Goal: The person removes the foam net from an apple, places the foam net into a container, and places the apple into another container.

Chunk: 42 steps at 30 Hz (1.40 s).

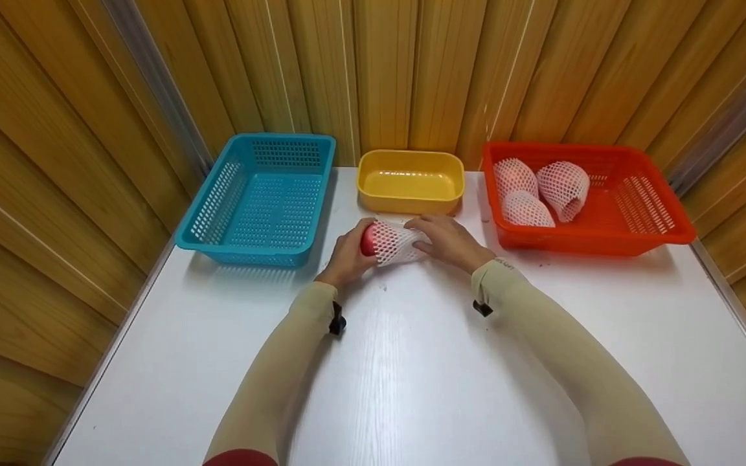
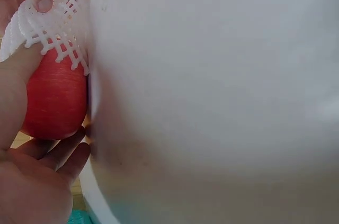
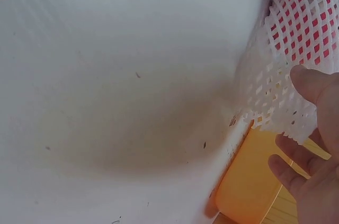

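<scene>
One round red fruit (image 1: 368,240) sits partly inside a white foam-mesh sleeve (image 1: 397,243), before the yellow plastic tub (image 1: 408,203). Left hand (image 1: 347,254) clasps the fruit; right hand (image 1: 452,241) pinches the sleeve's loose end. Step, apparently: sleeve fitting or removal, direction uncertain; next move likely calls for steadying the fruit, sliding the mesh.

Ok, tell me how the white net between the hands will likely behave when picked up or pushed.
The net is probably light, being thin, open mesh. It will likely flex and stretch: its holes spread wider over the red fruit than at the loose end. That end may crumple if pushed, since no fruit fills it.
</scene>
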Motion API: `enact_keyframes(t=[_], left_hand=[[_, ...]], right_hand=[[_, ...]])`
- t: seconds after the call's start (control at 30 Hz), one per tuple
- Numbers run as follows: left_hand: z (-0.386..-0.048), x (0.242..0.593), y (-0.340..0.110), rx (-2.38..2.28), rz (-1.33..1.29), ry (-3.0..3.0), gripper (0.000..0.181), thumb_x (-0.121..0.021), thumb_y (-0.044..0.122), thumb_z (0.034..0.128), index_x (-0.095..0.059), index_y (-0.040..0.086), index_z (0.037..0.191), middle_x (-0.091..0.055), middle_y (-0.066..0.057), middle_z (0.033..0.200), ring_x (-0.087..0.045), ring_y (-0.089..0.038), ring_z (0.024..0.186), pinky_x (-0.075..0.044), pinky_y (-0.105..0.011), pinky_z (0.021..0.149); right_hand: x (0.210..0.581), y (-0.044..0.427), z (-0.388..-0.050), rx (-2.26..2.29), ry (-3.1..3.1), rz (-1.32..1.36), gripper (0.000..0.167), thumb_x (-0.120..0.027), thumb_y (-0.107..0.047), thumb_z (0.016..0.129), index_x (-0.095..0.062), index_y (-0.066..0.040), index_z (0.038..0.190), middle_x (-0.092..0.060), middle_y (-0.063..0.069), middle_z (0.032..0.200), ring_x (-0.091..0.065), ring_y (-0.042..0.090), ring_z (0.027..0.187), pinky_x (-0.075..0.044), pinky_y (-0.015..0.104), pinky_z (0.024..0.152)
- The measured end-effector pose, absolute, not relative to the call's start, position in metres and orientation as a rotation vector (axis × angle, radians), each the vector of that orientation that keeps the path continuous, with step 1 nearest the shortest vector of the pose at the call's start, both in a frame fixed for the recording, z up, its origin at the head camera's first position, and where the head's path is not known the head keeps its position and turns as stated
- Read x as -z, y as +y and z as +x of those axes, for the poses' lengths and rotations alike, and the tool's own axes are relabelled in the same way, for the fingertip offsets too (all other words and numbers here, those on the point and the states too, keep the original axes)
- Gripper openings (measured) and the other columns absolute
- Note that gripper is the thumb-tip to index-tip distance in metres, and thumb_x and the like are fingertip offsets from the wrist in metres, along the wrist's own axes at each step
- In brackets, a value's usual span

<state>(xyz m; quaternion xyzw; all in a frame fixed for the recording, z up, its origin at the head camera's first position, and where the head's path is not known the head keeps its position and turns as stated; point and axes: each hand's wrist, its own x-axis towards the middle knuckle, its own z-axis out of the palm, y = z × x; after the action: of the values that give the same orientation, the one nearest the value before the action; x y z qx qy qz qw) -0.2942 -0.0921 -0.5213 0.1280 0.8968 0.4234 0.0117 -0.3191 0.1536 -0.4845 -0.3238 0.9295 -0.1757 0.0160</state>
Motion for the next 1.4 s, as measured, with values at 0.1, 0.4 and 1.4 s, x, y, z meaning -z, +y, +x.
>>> enact_keyframes(t=[0.1,0.4,1.4], left_hand=[[-0.295,0.521,-0.093,-1.315,0.411,2.800,0.076,-0.081,0.004,0.0846,-0.042,0.017,0.149,-0.054,-0.008,0.150,-0.052,-0.025,0.133,-0.036,-0.039,0.118],[-0.296,0.518,-0.092,-1.331,0.366,2.761,0.073,-0.083,0.003,0.0834,-0.044,0.017,0.144,-0.055,-0.006,0.146,-0.052,-0.022,0.131,-0.035,-0.038,0.119],[-0.292,0.517,-0.097,-1.520,0.431,2.693,0.068,-0.088,0.025,0.0827,-0.046,0.010,0.134,-0.060,-0.008,0.132,-0.055,-0.022,0.120,-0.046,-0.033,0.108]], right_hand=[[0.484,0.153,-0.320,0.522,2.908,-1.043,0.042,-0.073,-0.021,0.097,-0.065,-0.012,0.137,-0.064,0.010,0.134,-0.055,0.031,0.126,-0.040,0.049,0.115],[0.481,0.150,-0.321,0.507,2.900,-1.046,0.037,-0.073,-0.019,0.097,-0.068,-0.010,0.133,-0.066,0.010,0.132,-0.057,0.031,0.125,-0.043,0.048,0.113],[0.436,0.161,-0.326,0.527,2.995,-0.986,0.031,-0.070,-0.020,0.099,-0.069,-0.016,0.130,-0.071,0.007,0.117,-0.064,0.028,0.104,-0.052,0.045,0.103]])
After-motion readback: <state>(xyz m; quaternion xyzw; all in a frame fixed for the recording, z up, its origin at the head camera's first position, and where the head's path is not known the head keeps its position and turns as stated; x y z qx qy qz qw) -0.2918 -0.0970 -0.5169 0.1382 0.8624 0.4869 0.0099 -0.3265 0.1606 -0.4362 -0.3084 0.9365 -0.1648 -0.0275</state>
